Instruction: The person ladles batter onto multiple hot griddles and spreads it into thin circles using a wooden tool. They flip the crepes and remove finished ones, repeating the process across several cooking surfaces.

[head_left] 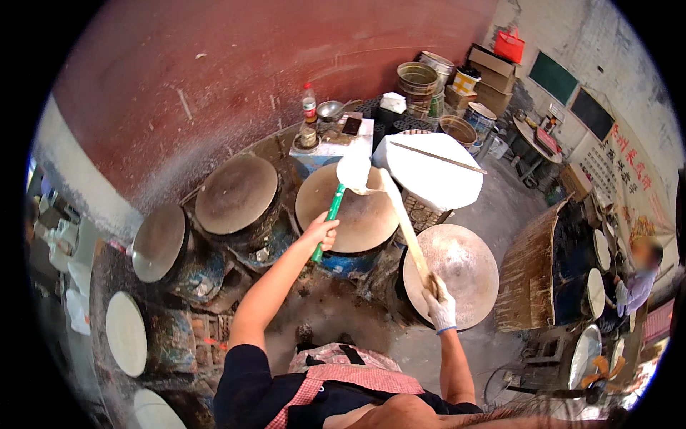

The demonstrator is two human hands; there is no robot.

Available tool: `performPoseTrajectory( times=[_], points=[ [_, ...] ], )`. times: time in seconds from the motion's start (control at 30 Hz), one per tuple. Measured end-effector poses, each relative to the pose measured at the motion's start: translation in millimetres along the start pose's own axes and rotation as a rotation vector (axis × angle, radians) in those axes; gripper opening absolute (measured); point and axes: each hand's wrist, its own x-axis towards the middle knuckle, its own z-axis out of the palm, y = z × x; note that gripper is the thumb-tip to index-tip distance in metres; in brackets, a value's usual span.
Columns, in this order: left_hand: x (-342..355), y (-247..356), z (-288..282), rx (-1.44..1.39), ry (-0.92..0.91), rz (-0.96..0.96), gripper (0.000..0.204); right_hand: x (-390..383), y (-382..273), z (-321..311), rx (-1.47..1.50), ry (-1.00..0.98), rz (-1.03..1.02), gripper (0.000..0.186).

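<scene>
Over the middle griddle (362,220): green-handled ladle (353,172) and pale wooden stick (406,225), far ends close together; contact cannot be confirmed.
Left hand (321,233): bare, closed round the green handle, presumably to steer the bowl.
Right hand (440,304): white-gloved, gripping the stick near its lower end, probably for reach; the glove likely guards against heat or dirt.
Ladle: bowl bright white, detail washed out; contents cannot be told.
Stick: long, straight, yellowish.
Right griddle (468,266): round, grey-white, seen below the gloved hand.
Beyond: white bundle (429,182), a dark rod (439,157) lying across it, perhaps as a weight.
</scene>
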Motion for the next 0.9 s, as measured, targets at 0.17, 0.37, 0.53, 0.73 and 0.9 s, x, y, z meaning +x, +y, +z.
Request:
performPoseTrajectory(
  times=[0.17,0.37,0.53,0.73,0.9],
  points=[
    [98,-14,10,0.436,0.188,0.066,0.061,64,-3,72,-0.666,-0.085,-0.066,0.039],
    [130,-27,-40,1.53,0.498,0.458,0.063,68,11,63,0.065,0.027,0.295,0.04],
    [125,-4,-51,1.475,0.488,0.446,0.062,93,11,125,0.144,0.173,0.204,0.038],
    [119,50,-83,0.97,0.55,1.013,0.064,116,39,144,-0.201,0.184,0.216,0.037],
    [29,20,-105,0.539,0.302,0.281,0.064,155,23,213,0.075,0.056,0.27,0.04]
  ],
)
